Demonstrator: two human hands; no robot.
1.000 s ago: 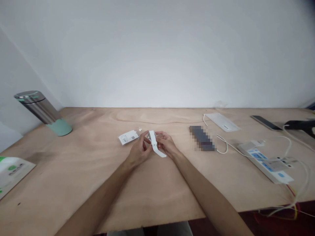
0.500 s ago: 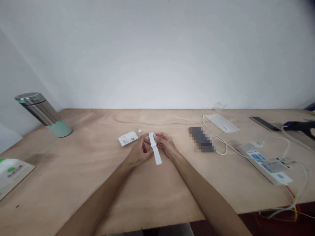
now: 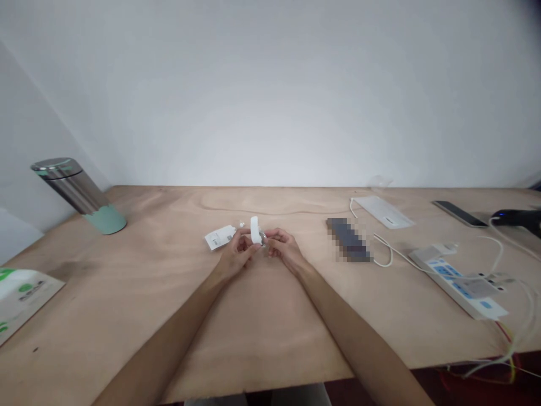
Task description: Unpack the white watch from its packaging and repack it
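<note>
Over the middle of the table I hold a white-strapped watch point(image 3: 255, 230) between both hands. A white length of the strap stands up, and a shiny silver part shows to its right. My left hand point(image 3: 239, 252) is closed on the white strap, thumb in front. From the other side, my right hand point(image 3: 285, 247) pinches at the silver part; its fingertips partly hide it. Just left of my left hand lies a small white printed packet point(image 3: 220, 238). A tiny white piece point(image 3: 242, 224) rests behind that hand.
On the left stand a steel and mint flask point(image 3: 87, 194) and a white-green package point(image 3: 29, 299). To the right lie a pixelated dark object point(image 3: 349, 241), a white pouch point(image 3: 382, 212), a dark phone point(image 3: 459, 213), and a power strip point(image 3: 459, 285) with white cables.
The strap's long end, which pointed down toward me, is out of that position; a white length now stands upright. My left hand has shifted slightly left, and the silver part shows more.
</note>
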